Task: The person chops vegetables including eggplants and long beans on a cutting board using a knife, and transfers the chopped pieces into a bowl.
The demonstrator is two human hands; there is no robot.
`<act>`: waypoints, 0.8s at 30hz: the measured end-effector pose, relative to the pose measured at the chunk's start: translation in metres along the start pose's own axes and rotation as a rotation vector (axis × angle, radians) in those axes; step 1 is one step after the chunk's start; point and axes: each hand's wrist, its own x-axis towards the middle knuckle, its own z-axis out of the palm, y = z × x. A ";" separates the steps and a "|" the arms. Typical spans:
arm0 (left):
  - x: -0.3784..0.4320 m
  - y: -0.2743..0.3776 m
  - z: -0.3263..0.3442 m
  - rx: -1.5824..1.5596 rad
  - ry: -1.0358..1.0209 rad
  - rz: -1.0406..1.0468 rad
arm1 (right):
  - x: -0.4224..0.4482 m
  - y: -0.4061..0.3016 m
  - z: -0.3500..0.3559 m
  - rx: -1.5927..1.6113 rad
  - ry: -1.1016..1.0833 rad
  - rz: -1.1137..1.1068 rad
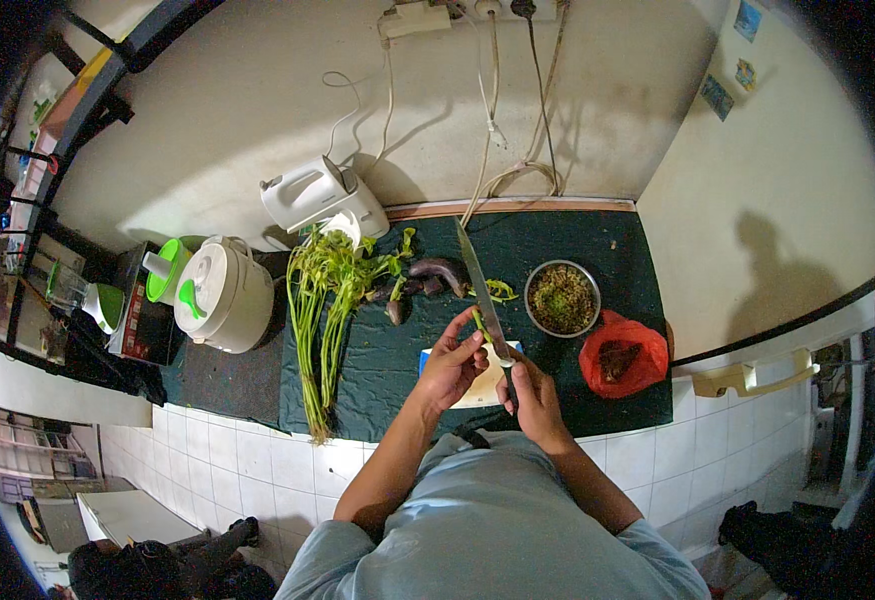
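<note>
My left hand (450,365) pinches a short green vegetable piece (481,325), which lies against the blade of a kitchen knife (481,283). My right hand (535,399) is closed on the dark knife handle, with the blade pointing up and away. A small pale bit sits near the blade's base. Beneath both hands lies a white cutting board (475,390) with blue corners. Beyond them are dark purple eggplants (439,271) and a few green scraps (501,290). A bundle of long leafy green stalks (330,322) with roots lies to the left.
At right stand a metal bowl (562,298) of chopped greenish-brown food and a red plastic bag (623,355). A white hand mixer (317,195) and a rice cooker (225,295) stand at left. Cables (491,150) hang along the wall onto the counter's back edge.
</note>
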 end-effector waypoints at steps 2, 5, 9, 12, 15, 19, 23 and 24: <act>0.000 -0.001 -0.002 0.006 -0.031 0.009 | 0.000 0.001 0.001 -0.007 -0.003 -0.017; 0.000 0.001 -0.001 0.010 -0.042 -0.014 | 0.000 0.000 0.003 0.000 -0.001 -0.020; 0.000 0.001 0.000 0.026 -0.039 -0.020 | -0.001 -0.002 0.004 -0.058 0.012 -0.045; 0.001 0.000 -0.001 0.032 -0.052 -0.013 | -0.002 -0.002 0.005 -0.059 0.022 -0.047; 0.001 0.000 0.001 0.068 -0.021 -0.013 | -0.003 0.000 0.004 -0.056 0.029 -0.056; 0.001 -0.001 0.001 0.148 0.020 0.019 | -0.003 -0.004 0.004 -0.040 0.004 -0.064; 0.003 -0.005 -0.007 0.161 0.027 0.112 | -0.004 -0.001 0.004 -0.049 -0.022 -0.061; 0.002 -0.006 -0.007 0.159 0.029 0.112 | -0.004 -0.001 0.005 -0.050 -0.028 -0.066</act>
